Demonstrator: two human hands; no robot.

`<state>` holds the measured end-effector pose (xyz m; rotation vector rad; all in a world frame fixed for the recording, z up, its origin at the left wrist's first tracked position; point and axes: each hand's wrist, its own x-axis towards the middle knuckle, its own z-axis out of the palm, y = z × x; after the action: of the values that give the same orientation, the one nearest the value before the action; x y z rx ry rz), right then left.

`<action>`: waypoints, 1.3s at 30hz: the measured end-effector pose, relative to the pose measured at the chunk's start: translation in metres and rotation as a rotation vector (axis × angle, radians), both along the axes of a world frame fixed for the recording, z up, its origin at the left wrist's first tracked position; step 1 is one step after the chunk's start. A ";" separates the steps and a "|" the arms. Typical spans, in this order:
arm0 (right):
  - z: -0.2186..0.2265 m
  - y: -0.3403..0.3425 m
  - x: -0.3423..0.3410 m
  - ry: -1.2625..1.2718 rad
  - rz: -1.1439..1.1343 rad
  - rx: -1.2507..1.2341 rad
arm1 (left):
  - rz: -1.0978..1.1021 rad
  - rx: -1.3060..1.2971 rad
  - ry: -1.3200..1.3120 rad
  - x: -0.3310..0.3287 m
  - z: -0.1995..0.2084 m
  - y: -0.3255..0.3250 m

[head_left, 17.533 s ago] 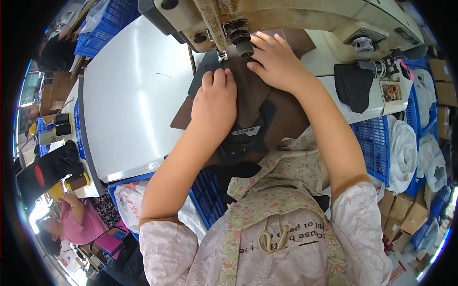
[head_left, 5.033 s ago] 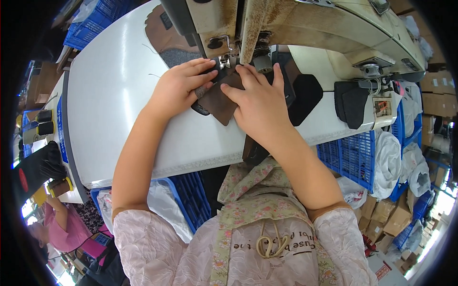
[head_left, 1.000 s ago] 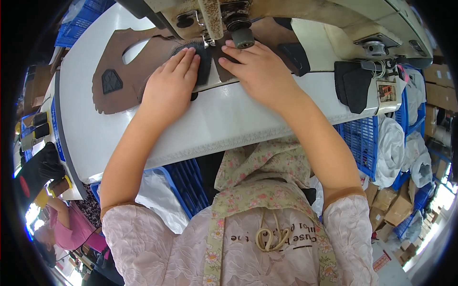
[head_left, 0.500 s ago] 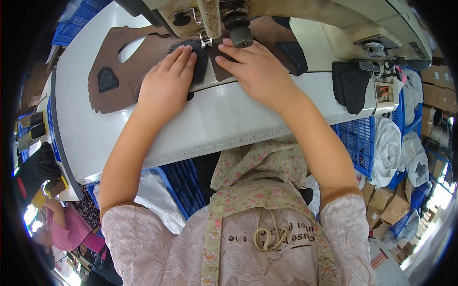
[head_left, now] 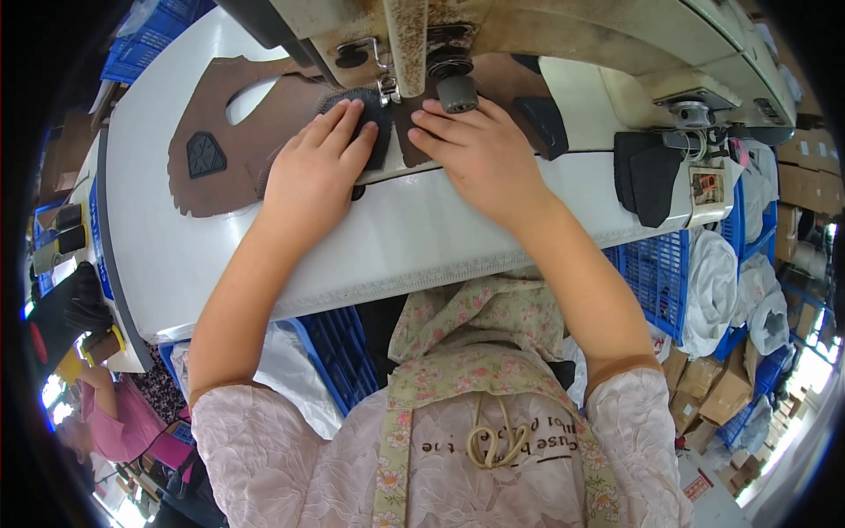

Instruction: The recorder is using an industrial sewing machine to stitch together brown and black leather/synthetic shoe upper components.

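Observation:
Flat on the table lies a brown leather-like piece (head_left: 251, 136) with an oval cutout and a small black patch (head_left: 206, 155) at its left end. My left hand (head_left: 310, 172) rests on it, fingers stretched out across a black textured patch (head_left: 378, 151) beside the presser foot (head_left: 388, 91) of a sewing machine (head_left: 572, 31). My right hand (head_left: 484, 158) lies open on the brown material right of the foot, below a round dark knob (head_left: 458, 93). Another black patch (head_left: 541, 126) is right of that hand. The needle tip cannot be made out.
Loose black pieces (head_left: 647, 176) are stacked at the table's right, beside the machine's base. The white table's front edge (head_left: 396, 289) carries a printed ruler. Blue crates (head_left: 656, 273) and white bags (head_left: 707, 286) stand below. A person in pink (head_left: 128, 418) is at lower left.
The whole view has shifted, so the table, machine and hands sit slightly lower. Both hands stay flat on the material, with little visible movement against it.

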<state>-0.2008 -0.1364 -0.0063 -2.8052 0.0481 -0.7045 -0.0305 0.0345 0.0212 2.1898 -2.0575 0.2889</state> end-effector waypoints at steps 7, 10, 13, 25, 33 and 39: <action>0.006 0.001 0.000 0.019 -0.004 -0.012 | 0.003 -0.018 -0.019 -0.001 0.001 -0.003; 0.006 0.000 0.001 0.028 -0.001 -0.025 | 0.013 -0.008 -0.005 -0.001 0.003 -0.004; 0.006 -0.001 0.001 0.029 0.008 -0.029 | 0.004 -0.019 -0.016 0.000 0.003 -0.004; 0.006 -0.002 0.004 0.029 0.017 0.028 | -0.059 0.063 0.081 0.002 0.007 0.012; 0.009 -0.004 0.004 0.008 0.032 0.035 | -0.006 0.111 -0.094 -0.009 0.007 0.008; 0.010 -0.008 0.009 -0.026 0.040 0.039 | 0.017 0.110 -0.103 -0.008 0.009 0.003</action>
<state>-0.1920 -0.1446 0.0042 -2.7518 0.0009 -0.7224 -0.0389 0.0372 0.0297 2.3021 -2.1580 0.3040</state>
